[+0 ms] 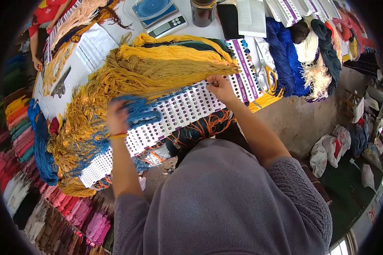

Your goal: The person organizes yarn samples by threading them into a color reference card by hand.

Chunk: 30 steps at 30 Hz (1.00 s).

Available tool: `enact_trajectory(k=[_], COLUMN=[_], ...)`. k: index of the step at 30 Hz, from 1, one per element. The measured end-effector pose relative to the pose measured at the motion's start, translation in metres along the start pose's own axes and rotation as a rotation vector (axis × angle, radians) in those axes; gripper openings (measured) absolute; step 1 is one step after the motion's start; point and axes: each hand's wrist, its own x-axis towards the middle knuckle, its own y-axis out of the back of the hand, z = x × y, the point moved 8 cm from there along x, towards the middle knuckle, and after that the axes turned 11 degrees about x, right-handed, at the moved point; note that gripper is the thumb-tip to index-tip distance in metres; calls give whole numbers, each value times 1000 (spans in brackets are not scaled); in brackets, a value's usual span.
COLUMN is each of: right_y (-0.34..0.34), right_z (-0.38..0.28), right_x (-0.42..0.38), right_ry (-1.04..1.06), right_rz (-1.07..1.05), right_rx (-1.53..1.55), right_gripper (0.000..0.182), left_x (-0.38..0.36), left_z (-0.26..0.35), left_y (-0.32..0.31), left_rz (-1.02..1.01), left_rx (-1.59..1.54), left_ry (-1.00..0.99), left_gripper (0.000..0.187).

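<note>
A long white card with rows of punched holes (187,102) lies along the table's near edge, with blue thread strands on it. My left hand (117,117), blurred by motion, is closed on a loose loop of blue thread (142,111) above the card. Near the card's right end, my right hand (220,88) pinches with thumb and finger by the tips of the yellow strands; what lies between the fingers is too small to make out. A thick bundle of golden-yellow thread (157,68) spreads over the card's far side, its tangled ends hanging left.
Orange-handled scissors (270,78) lie to the right, beside blue skeins (281,51). A digital scale (166,27), a dark jar (203,12) and a black phone (228,21) stand at the back. Another person's arm (36,51) shows far left. Coloured skeins (30,140) hang lower left.
</note>
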Motion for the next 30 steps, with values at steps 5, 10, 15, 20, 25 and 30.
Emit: enact_trajectory(k=[5, 10, 15, 20, 25, 30], right_y=[-5, -99, -125, -126, -122, -76], right_z=[1, -61, -75, -85, -83, -100], right_x=[3, -60, -87, -96, -98, -78], right_ry=[12, 169, -67, -51, -19, -222], right_rz=[63, -304, -385, -367, -351, -235], right_rx=[36, -51, 164, 232, 339, 1023], right_gripper=[24, 17, 15, 15, 15, 13], left_x=[-16, -108, -135, -146, -145, -73], left_z=[8, 12, 27, 32, 26, -10], left_y=[129, -127, -169, -163, -157, -62], left_rz=[367, -455, -624, -631, -573, -221], left_rx=[-16, 38, -325, -357, -267, -551], left_ry=[37, 139, 158, 196, 103, 114], left_gripper=[22, 51, 52, 53, 45, 15])
